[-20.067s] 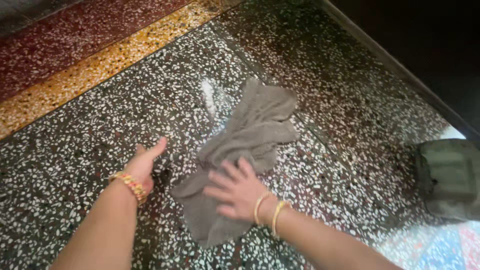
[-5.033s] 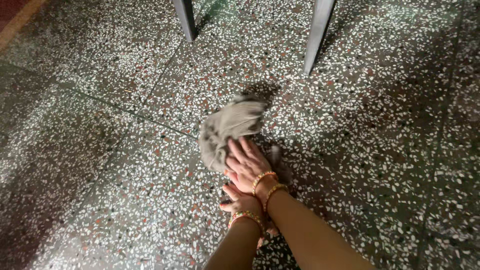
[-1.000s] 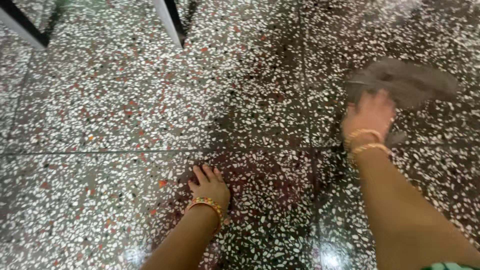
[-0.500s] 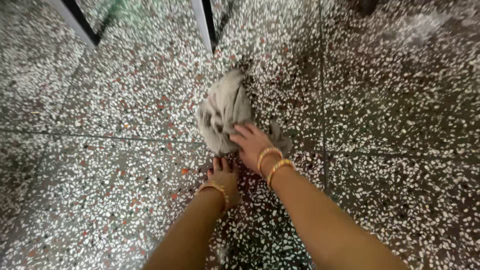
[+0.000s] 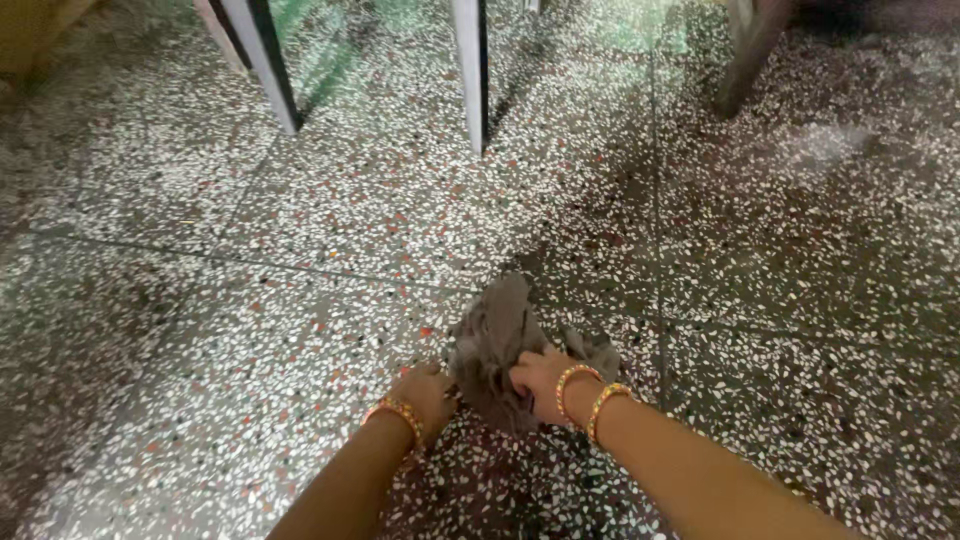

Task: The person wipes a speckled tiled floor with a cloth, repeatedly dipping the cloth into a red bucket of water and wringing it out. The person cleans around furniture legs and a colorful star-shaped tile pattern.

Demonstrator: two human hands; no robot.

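A crumpled grey cloth (image 5: pixel 495 340) lies bunched on the speckled terrazzo floor (image 5: pixel 300 300). My right hand (image 5: pixel 540 382) grips its near edge, fingers curled into the fabric, two bangles on the wrist. My left hand (image 5: pixel 425 392) rests on the floor right beside the cloth's left edge, touching or almost touching it, with a beaded bangle on its wrist. Part of the cloth is hidden under my right hand.
Two pale furniture legs (image 5: pixel 468 70) (image 5: pixel 262 62) stand on the floor at the top. A darker wooden leg (image 5: pixel 748 50) is at the upper right. Thin joint lines cross the tiles. A yellowish object shows at the top left corner.
My right hand has pulled the cloth nearer to me and closed on it. The view has tilted up, showing more furniture legs. My left hand stays planted beside the cloth.
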